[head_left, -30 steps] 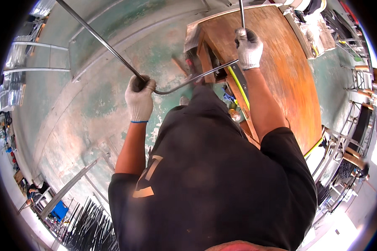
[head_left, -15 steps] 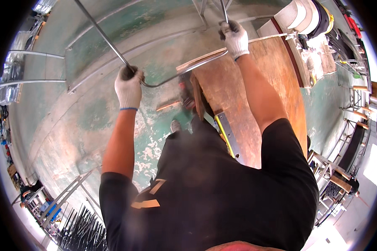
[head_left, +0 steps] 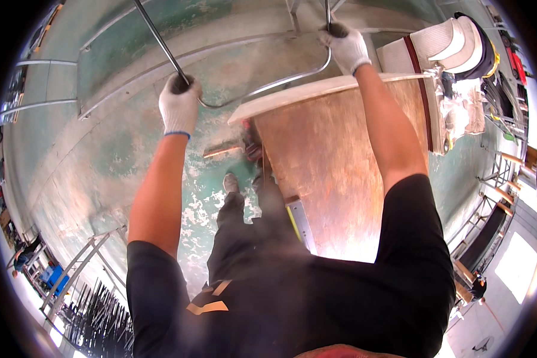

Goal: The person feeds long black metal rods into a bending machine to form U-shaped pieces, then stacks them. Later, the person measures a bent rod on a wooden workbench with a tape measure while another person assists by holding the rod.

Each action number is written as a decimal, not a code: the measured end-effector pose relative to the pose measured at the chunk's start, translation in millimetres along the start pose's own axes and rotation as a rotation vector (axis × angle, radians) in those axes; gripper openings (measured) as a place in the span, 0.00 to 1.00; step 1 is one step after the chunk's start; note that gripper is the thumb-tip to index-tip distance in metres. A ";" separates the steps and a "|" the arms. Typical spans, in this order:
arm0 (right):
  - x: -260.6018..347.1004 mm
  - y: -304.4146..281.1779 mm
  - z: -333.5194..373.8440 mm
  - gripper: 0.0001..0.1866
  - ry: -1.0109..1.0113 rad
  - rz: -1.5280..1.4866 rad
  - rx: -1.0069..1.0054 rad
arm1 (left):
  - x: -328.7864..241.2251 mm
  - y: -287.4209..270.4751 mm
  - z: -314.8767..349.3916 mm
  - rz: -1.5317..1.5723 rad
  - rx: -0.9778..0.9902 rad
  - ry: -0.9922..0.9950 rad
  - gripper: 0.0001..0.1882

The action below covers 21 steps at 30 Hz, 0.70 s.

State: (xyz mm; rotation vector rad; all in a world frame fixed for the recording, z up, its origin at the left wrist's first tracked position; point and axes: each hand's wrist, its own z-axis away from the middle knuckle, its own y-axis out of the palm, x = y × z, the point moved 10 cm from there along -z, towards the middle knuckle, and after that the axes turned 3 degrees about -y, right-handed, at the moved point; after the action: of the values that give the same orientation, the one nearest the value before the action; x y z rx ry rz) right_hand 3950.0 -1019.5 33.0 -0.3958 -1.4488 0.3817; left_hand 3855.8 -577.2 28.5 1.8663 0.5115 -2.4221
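A shiny bent metal tube (head_left: 268, 87) is held up in front of me. Its two long arms run away toward the far edge of the view, and a crossbar joins them on the near side. My left hand (head_left: 179, 106), in a white knit glove with dark grip, is closed around the left arm just above the bend. Gloved the same way, my right hand (head_left: 348, 48) grips the right arm near its own bend. The crossbar hangs beyond the far edge of the worn wooden tabletop (head_left: 328, 161).
A metal-edged strip with a yellow side (head_left: 301, 224) lies on the tabletop near my body. Stacked pale curved panels (head_left: 456, 45) stand at the far right. Metal frames (head_left: 48, 83) are at the left, and dark rods (head_left: 98, 316) lie bundled lower left. A wood strip (head_left: 222, 148) is on the floor.
Both hands have moved slightly farther away with the tube, the right one also rightward. The crossbar has cleared the tabletop's far edge, and the view has shifted, showing more of my legs and foot.
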 end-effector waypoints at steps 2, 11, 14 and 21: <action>15.0 -11.9 7.8 0.16 -0.177 0.221 -0.096 | 9.8 -0.8 4.2 -0.047 0.019 0.072 0.08; -67.4 -3.7 27.0 0.07 0.018 -0.271 -0.145 | 58.0 28.0 28.7 0.026 -0.051 0.057 0.07; -30.7 -22.7 55.8 0.07 0.027 -0.294 -0.164 | 37.3 19.9 57.7 0.112 0.041 -0.024 0.06; -46.2 -13.5 230.0 0.12 0.257 -0.181 -0.046 | 42.5 -38.9 207.3 -0.100 0.144 -0.220 0.06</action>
State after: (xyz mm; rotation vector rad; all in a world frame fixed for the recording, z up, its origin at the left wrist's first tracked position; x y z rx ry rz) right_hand 3717.2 -1046.7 17.7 -0.3345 -1.2324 0.1452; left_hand 3641.6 -592.0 43.2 1.6279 0.4358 -2.7539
